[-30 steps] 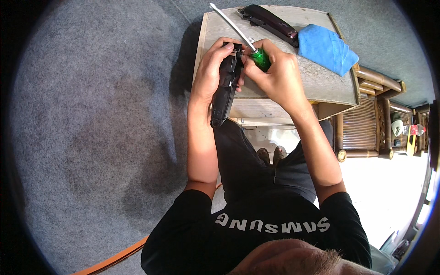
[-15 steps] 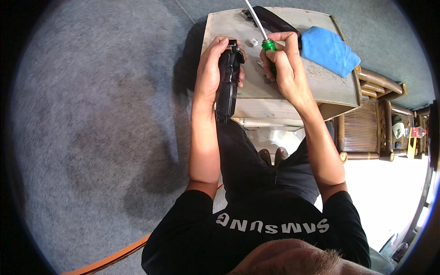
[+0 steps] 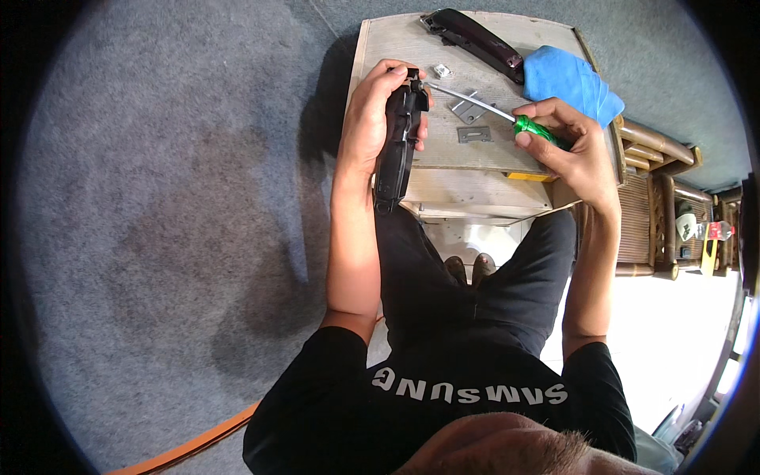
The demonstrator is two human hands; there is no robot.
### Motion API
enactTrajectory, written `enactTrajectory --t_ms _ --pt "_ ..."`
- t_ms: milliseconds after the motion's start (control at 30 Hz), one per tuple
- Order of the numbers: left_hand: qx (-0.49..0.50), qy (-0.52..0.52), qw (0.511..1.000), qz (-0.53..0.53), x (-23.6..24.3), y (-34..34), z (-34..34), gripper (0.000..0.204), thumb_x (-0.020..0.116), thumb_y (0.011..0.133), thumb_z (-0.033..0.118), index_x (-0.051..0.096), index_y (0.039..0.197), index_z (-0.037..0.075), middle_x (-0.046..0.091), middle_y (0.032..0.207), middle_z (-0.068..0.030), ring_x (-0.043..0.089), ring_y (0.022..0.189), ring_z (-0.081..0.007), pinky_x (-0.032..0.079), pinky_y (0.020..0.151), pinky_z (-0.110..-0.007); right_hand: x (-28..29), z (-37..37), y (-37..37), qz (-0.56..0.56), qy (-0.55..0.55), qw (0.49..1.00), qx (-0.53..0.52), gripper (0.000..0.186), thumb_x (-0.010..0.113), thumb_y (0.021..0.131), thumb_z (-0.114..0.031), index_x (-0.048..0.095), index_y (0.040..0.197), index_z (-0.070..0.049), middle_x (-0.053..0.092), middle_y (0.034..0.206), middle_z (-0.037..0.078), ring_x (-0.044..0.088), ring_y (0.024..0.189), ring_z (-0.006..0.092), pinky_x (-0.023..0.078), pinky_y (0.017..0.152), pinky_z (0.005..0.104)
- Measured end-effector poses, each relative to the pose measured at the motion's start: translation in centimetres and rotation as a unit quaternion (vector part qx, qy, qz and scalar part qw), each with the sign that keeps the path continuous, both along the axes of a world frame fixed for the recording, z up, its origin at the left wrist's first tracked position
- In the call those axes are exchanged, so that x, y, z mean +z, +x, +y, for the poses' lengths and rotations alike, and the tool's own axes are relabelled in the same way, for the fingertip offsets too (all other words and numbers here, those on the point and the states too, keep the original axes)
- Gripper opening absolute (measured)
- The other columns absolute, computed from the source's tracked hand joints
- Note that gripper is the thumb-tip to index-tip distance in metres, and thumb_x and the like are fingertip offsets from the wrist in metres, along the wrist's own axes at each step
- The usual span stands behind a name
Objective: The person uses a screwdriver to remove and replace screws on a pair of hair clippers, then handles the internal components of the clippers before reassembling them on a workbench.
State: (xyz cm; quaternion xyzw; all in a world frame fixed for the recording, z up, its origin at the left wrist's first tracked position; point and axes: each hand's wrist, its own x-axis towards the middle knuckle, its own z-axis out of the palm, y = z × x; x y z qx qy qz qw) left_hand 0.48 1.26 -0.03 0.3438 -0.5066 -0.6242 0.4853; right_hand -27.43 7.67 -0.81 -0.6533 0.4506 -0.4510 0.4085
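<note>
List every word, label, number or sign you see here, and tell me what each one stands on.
Black T-shirt: one line of large white capitals across the chest, upside down in this view; legible, but not copied here.
Red-labelled bottle: any print too small to read.
White object: dark marks, too small to read.
Black clipper: no lettering distinguishable.

Between the forearms, above the trousers (image 3: 467, 317), there is room for a hand to pass, and also along the table's (image 3: 435, 156) near edge, in front of the metal plates (image 3: 475, 135). Farther up, the screwdriver (image 3: 532, 127) bars the gap from the right hand (image 3: 574, 150) to the black clipper (image 3: 396, 142). The maroon clipper (image 3: 477, 41) and blue cloth (image 3: 571, 83) obstruct the far right; the far left corner offers room
</note>
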Motion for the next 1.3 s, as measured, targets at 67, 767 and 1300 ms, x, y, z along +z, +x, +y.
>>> enactTrajectory --t_ms 67,767,1300 --pt "0.002 0.000 1.000 -0.013 0.1 0.0 0.1 0.033 0.050 0.106 0.036 0.061 0.116 0.006 0.067 0.085 -0.0102 0.063 0.056 -0.0150 0.052 0.047 -0.030 -0.1 0.0 0.1 -0.008 -0.011 1.000 0.001 0.025 0.079 0.093 -0.007 0.071 0.115 0.002 0.077 0.100 0.003 0.067 0.095 0.0066 0.051 0.091 0.0240" --pt "-0.005 -0.016 0.999 -0.029 0.3 -0.1 0.0 0.029 0.056 0.106 0.033 0.063 0.111 0.006 0.067 0.082 -0.0097 0.064 0.053 -0.0139 0.053 0.044 -0.029 1.1 -1.2 -1.9 -0.022 0.097 0.994 0.047 0.025 0.079 0.094 -0.013 0.073 0.115 0.000 0.075 0.087 0.002 0.065 0.077 0.0042 0.046 0.060 0.0181" --pt "0.001 -0.025 0.994 -0.105 0.5 -0.6 -0.1 0.030 0.054 0.106 0.033 0.063 0.114 0.006 0.067 0.083 -0.0079 0.063 0.055 -0.0128 0.051 0.046 -0.028 0.3 0.5 0.1 0.133 -0.169 0.974 -0.074 0.040 0.076 0.096 -0.011 0.067 0.134 -0.002 0.066 0.084 0.002 0.061 0.078 0.0134 0.050 0.075 0.0282"
